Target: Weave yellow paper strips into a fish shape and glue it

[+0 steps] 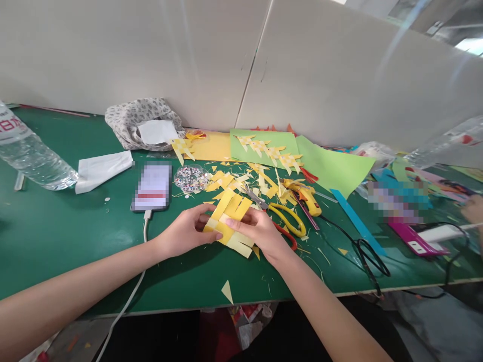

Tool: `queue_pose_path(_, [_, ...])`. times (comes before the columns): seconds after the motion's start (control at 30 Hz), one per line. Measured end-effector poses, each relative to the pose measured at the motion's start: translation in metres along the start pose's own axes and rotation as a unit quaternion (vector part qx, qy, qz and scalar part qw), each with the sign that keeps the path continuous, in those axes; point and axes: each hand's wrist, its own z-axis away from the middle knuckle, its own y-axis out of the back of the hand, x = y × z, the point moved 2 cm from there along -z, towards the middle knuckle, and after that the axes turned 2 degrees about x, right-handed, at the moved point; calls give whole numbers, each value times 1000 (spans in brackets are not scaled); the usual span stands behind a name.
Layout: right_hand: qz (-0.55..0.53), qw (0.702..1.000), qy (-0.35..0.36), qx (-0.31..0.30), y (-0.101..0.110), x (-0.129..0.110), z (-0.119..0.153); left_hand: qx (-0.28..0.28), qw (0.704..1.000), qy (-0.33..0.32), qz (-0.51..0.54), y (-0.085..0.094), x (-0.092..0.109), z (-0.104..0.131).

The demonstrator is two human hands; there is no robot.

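Both hands hold a piece of woven yellow and cream paper strips [229,221] just above the green table. My left hand [190,229] pinches its left edge between thumb and fingers. From the right, my right hand [260,229] grips it with the thumb on top; the other fingers are mostly hidden behind. Right beside that hand lie scissors [289,218] with yellow and red handles. Loose yellow paper scraps [222,181] and thin offcuts are spread behind the woven piece. Several finished woven paper fish [267,149] rest on a green sheet [241,146] farther back.
A charging phone [151,187] and a round case of googly eyes [191,178] lie left of centre. A yellow glue gun [307,198] trails a black cable on the right. A water bottle [33,153] leans at far left. Another person's hand [473,208] shows at the right edge.
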Motion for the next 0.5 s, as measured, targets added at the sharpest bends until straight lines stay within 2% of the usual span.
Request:
queue_pose_path(0.1, [-19, 1000, -17, 8, 0, 0, 0, -11, 1000, 12, 14, -1, 0, 1])
queue_pose_path(0.23, [-48, 999, 16, 14, 2, 1, -3, -21, 999, 21, 28, -3, -2, 1])
queue_pose_path(0.33, [-44, 998, 39, 21, 2, 1, -6, -12, 999, 23, 23, -2, -3, 1])
queue_pose_path(0.5, [-26, 998, 29, 43, 2, -3, -7, -8, 1000, 18, 2, 0, -2, 2])
